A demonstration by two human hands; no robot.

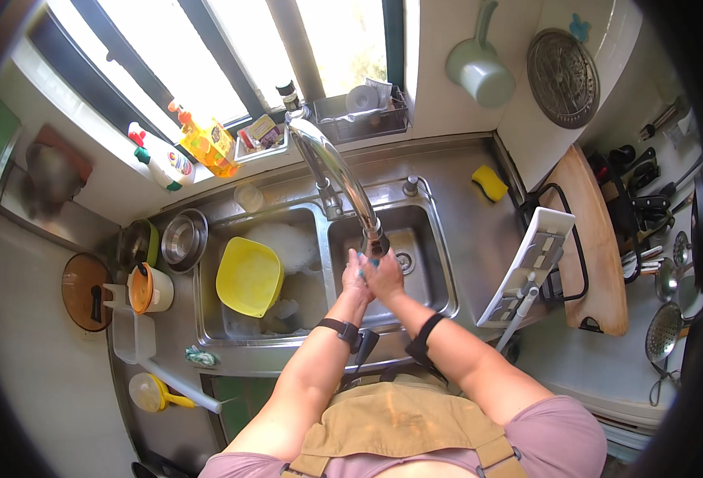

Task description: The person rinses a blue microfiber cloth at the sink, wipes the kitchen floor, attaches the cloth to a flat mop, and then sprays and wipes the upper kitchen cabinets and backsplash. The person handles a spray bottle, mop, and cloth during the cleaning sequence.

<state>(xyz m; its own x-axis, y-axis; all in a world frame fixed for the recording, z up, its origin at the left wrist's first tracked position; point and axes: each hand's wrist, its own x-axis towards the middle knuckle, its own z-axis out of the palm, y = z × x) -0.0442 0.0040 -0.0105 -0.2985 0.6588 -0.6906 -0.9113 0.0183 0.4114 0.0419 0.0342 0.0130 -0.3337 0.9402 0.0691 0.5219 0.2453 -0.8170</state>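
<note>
My left hand (357,279) and my right hand (387,275) are close together under the spout of a chrome faucet (351,194), over the right basin of a stainless steel double sink (435,263). A little bright blue shows between my fingers; what it is I cannot tell. The faucet head hides part of both hands, so their grip is unclear. In the left basin, a yellow plastic basin (249,276) tilts in sudsy water, with a submerged item beside it that is hard to make out.
A yellow sponge (490,183) lies right of the sink. Metal bowls (181,239) and an orange-lidded container (141,289) stand left. Bottles of cleaner (166,164) and orange soap (211,143) line the sill. A white rack-like item (527,266) and a wooden cutting board (596,251) stand right.
</note>
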